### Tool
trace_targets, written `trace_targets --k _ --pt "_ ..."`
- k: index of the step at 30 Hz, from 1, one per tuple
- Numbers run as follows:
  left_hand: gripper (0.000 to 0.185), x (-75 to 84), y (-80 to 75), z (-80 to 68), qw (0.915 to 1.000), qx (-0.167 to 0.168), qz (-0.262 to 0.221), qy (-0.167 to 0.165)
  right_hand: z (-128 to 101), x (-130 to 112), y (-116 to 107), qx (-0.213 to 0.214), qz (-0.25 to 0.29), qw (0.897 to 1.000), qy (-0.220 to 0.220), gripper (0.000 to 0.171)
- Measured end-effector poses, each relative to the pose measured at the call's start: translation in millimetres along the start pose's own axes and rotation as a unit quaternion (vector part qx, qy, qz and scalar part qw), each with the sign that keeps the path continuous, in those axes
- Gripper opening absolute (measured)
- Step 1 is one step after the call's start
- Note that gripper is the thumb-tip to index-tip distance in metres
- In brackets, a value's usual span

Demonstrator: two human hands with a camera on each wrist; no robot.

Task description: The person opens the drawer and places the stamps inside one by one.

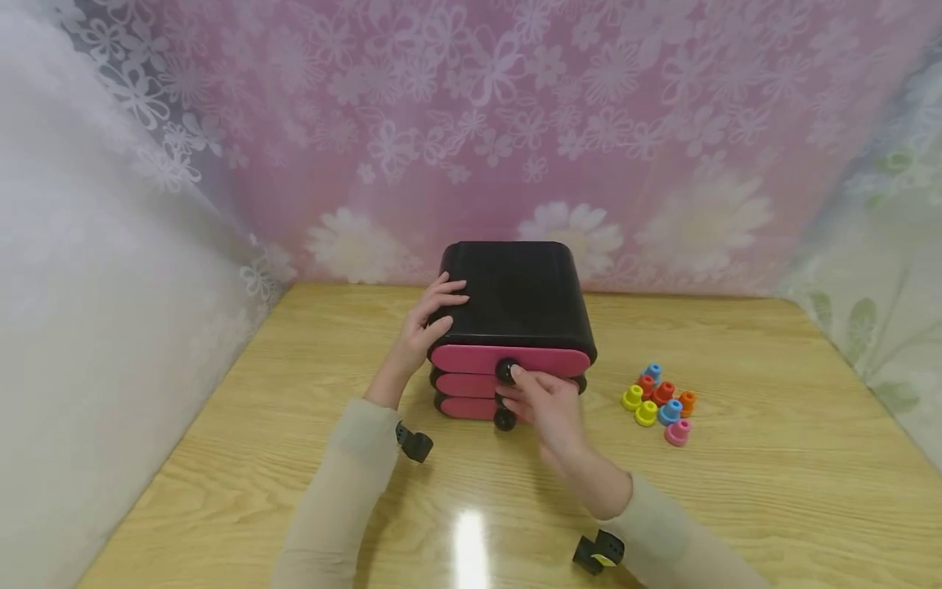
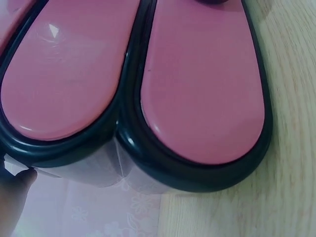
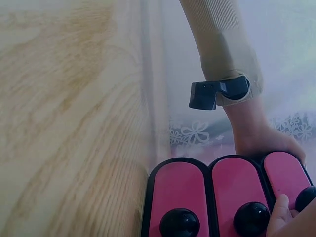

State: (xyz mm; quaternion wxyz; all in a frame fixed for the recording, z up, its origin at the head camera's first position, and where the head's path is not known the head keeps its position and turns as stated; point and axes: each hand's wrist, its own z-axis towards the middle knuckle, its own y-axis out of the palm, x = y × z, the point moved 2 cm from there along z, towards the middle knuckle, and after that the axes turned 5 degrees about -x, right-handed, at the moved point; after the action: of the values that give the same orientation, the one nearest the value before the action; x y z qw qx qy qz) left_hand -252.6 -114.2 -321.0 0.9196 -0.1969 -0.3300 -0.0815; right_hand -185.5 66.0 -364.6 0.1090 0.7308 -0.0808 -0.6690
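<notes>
A small black chest of drawers (image 1: 515, 286) with three pink drawer fronts stands on the table. My left hand (image 1: 422, 329) rests on its upper left edge, fingers spread over the lid and thumb near the front corner. With thumb and fingers, my right hand (image 1: 553, 411) pinches the round black knob (image 1: 505, 370) of the top drawer (image 1: 464, 359). All three fronts line up in the right wrist view, the top knob (image 3: 307, 198) beside my fingertips. Below, the bottom knob (image 1: 504, 420) shows, while my right fingers mostly hide the middle one in the head view.
Right of the chest, several small cone-shaped pegs in blue, red, yellow, orange and pink stand together, a pink peg (image 1: 678, 433) nearest. The wooden table (image 1: 309, 491) ends at a flowered pink curtain (image 1: 471, 147) behind and pale curtains on both sides.
</notes>
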Motion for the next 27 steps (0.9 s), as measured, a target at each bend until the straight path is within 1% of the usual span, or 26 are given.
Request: trace_targets --k 5,12,18,22,27 --pt "0.035 -1.7 0.8 2.1 0.9999 0.0 -0.003 0.01 -5 0 -1 -0.006 -0.001 1.0 0.004 0.028" --pt "0.033 -0.4 -1.9 5.7 0.9998 0.005 -0.005 0.019 -13 2 0 -0.015 0.028 0.999 -0.011 0.02" --pt "0.036 -1.0 -0.5 2.5 0.9998 0.0 -0.008 0.019 -28 3 0 -0.023 0.016 1.0 -0.005 0.024" --pt "0.036 -2.6 -0.2 1.1 0.9998 0.0 -0.013 0.012 -38 3 0 -0.032 0.012 0.999 -0.003 0.025" --pt "0.036 -3.2 1.3 -0.3 0.9999 0.003 -0.005 0.01 -52 4 -2 -0.036 -0.005 0.999 -0.002 0.027"
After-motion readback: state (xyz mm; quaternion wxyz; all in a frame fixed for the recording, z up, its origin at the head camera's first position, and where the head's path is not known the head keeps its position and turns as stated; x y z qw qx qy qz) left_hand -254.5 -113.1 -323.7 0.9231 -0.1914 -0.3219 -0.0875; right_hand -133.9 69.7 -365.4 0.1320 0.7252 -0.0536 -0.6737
